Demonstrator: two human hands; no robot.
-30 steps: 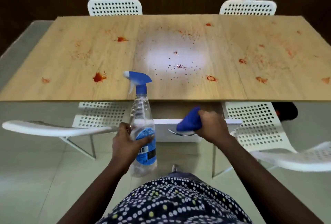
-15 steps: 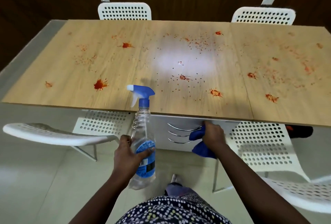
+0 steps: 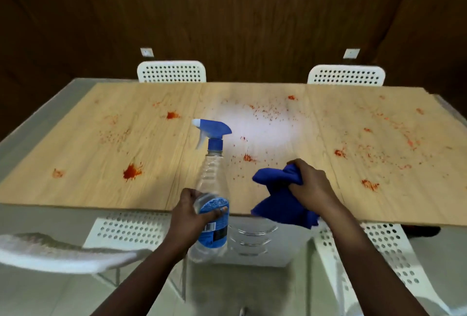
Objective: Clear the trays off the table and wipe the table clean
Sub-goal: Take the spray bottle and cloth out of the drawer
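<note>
Over the near edge of the stained bench, the left hand grips an upright spray bottle; just beside it, the right hand clutches a blue cloth

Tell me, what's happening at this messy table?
A person is about to clean it. Their left hand holds a clear spray bottle with a blue trigger, upright at the near edge. Their right hand grips a bunched blue cloth just over the wooden table. No trays show on it, only red stains and specks scattered across the top. White chairs stand around it.
</note>
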